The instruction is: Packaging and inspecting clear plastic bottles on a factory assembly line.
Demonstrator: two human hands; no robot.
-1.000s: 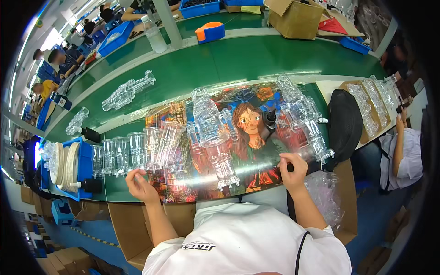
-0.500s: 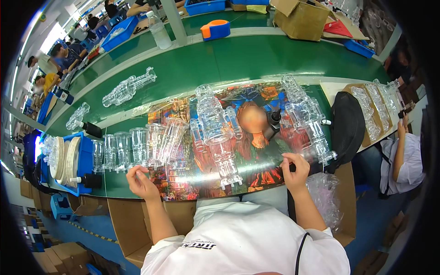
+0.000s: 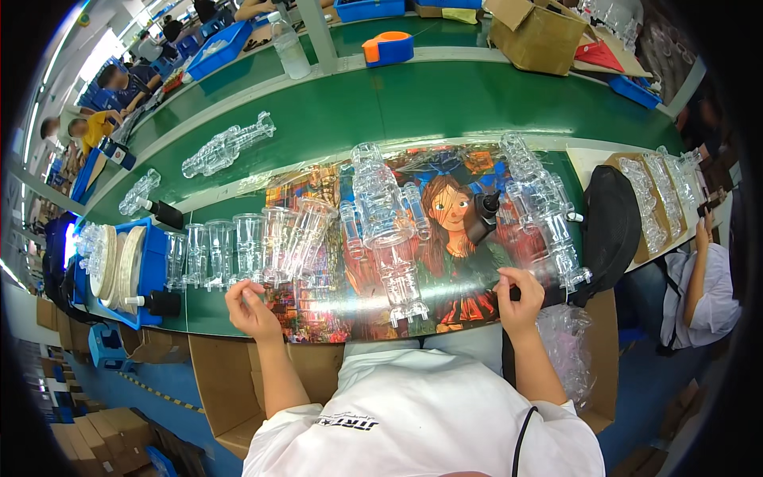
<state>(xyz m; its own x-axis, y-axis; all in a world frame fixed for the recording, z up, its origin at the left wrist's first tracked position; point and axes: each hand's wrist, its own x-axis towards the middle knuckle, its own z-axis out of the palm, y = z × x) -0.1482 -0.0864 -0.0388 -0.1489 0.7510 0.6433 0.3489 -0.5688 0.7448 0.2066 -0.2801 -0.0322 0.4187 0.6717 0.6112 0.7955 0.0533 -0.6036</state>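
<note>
My left hand [image 3: 254,312] hovers at the table's near edge, fingers loosely curled and holding nothing I can see. It is nearest a row of clear, flared tube-like parts [image 3: 249,238]. My right hand [image 3: 520,300] is at the near edge too, thumb and forefinger apart, with nothing visible between them. Between the hands, a clear plastic figure-shaped assembly [image 3: 373,187] lies on a glossy picture mat [image 3: 469,308], its lower section [image 3: 401,278] pointing toward me. A similar clear assembly [image 3: 531,179] lies to the right. A black nozzle-topped object [image 3: 483,219] sits between the two assemblies.
At left, a blue bin [image 3: 151,266] holds pale spools [image 3: 131,262]. Two more clear pieces [image 3: 226,151] [image 3: 141,193] lie farther back. A black pouch [image 3: 608,230] is at right, beside a cardboard tray [image 3: 656,199]. Behind stand an orange-blue tape dispenser [image 3: 389,49] and a bottle [image 3: 290,52]. A co-worker's sleeve [image 3: 711,282] shows.
The view has shifted slightly, so the table's things appear a little farther right. Both hands keep nearly the same pose and place; no part has visibly been moved.
</note>
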